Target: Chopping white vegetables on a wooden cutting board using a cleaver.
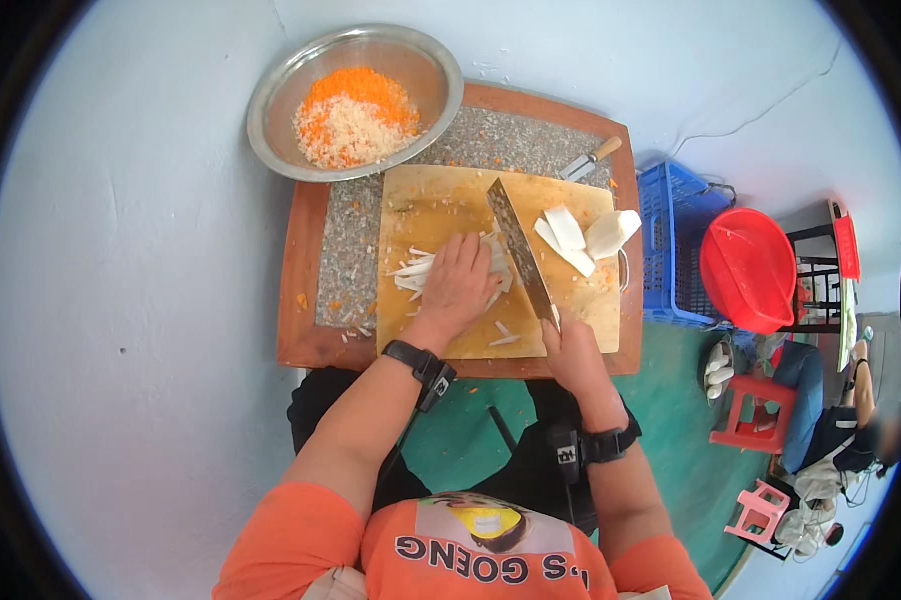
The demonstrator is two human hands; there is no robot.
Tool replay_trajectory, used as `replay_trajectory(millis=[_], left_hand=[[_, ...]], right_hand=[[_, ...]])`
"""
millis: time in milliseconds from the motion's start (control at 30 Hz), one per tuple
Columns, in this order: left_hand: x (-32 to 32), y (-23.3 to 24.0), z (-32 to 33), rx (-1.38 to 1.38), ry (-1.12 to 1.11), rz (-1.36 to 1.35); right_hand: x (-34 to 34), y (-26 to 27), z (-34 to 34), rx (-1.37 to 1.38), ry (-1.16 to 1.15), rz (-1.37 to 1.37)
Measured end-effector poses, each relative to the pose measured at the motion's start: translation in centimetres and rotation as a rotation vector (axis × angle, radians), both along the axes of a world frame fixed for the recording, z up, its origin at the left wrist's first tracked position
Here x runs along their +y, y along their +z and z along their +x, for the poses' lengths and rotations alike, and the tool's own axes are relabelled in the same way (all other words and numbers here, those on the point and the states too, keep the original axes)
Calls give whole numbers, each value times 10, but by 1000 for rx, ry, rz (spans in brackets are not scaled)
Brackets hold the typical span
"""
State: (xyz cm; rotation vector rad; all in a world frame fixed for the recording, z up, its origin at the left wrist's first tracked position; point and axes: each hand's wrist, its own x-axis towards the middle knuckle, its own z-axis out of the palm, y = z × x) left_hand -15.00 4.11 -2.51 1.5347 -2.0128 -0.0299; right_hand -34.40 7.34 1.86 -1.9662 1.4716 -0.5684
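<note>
My left hand [459,289] presses down on pale sliced root vegetable [500,262] on the wooden cutting board [585,315], fingers pointing away from me. Cut white strips [414,271] lie to its left and partly under it. In my right hand [573,349] is the handle of a cleaver [524,251], its blade slanting up and left just right of the slices. Two flat white pieces [567,229] and a peeled white chunk [612,233] rest at the board's right. A metal bowl [264,135] of chopped orange and whitish bits stands at the upper left.
A wooden-handled peeler [591,159] lies on the wood-edged table [630,300] behind the board. Right of the table are a blue plastic crate [657,240] and a red basin [749,266]. Farther right, another person [833,442] sits near red stools [758,409].
</note>
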Motion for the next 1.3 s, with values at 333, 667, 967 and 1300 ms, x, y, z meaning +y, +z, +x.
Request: replay_trajectory(millis=[333, 667, 967, 1300], left_hand=[[-4, -5, 1, 11, -11, -77], [-4, -4, -2, -11, -10, -74], [-4, -7, 3, 36, 5, -68], [-7, -7, -1, 32, -16, -92]], right_hand=[[9, 19, 8, 240, 22, 67], [-15, -1, 15, 79, -41, 71], [5, 19, 9, 173, 3, 89], [-24, -1, 29, 185, -9, 47]])
